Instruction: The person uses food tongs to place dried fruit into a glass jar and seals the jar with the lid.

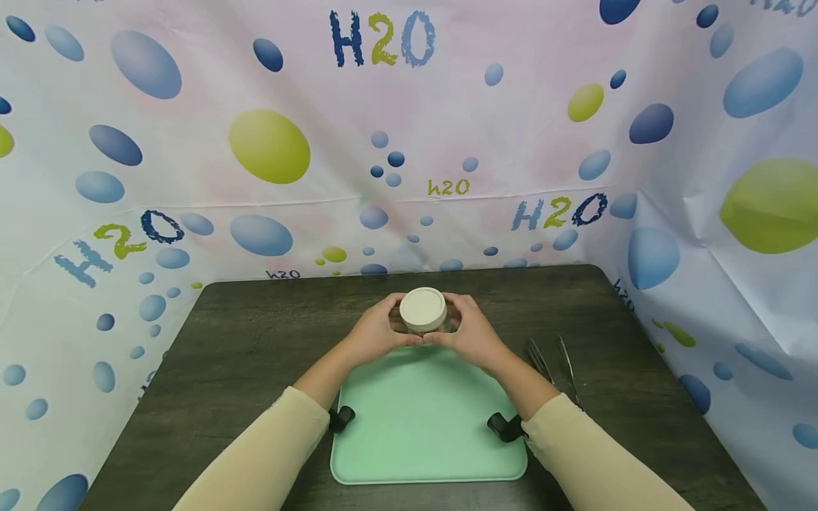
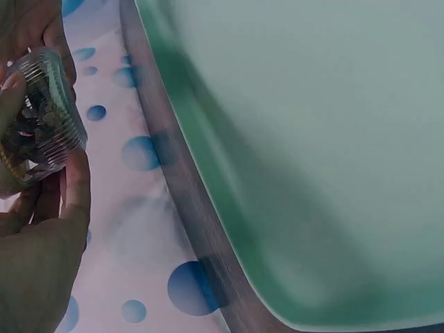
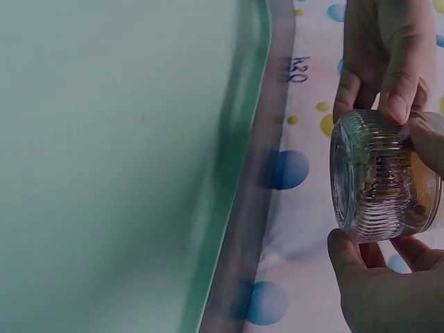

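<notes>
Both hands grip one ribbed glass jar (image 3: 378,177) from its two sides, over the far edge of the green tray (image 1: 428,426). A cream lid (image 1: 423,309) covers its top. Small dark pieces show through the glass in the left wrist view. My left hand (image 1: 377,330) curls round the left side, and my right hand (image 1: 469,330) round the right side. Their thumbs come close together at the front of the jar. In the right wrist view the jar's bottom faces left, with fingertips right at its edge.
A fork (image 1: 540,360) and a second slim metal utensil (image 1: 569,365) lie on the dark wooden table (image 1: 268,333) right of the tray. Black straps (image 1: 506,427) show by the wrists. Behind the table hangs a white sheet (image 1: 447,106) printed with bubbles.
</notes>
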Demonstrator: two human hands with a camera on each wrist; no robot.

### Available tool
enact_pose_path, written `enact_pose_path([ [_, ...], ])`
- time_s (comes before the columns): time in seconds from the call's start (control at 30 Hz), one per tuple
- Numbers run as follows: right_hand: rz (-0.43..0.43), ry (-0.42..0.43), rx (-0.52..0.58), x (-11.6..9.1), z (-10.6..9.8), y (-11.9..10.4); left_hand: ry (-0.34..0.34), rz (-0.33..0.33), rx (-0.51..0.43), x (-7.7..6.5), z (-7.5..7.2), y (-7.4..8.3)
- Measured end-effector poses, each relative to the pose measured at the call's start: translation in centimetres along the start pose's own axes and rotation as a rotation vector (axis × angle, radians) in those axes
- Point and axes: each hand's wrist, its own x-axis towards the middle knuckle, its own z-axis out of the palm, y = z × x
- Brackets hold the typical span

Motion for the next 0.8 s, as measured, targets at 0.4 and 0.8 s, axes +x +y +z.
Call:
enact_pose_path([
  [0.4,0.070,0.007,-0.121,3.1,0.4,1.8,0.000,-0.046,0.167,3.7,-0.1,-1.6],
  [0.8,0.119,-0.014,-0.161,4.8,1.2,3.8,-0.024,-0.097,0.214,5.1,0.7,-3.3],
])
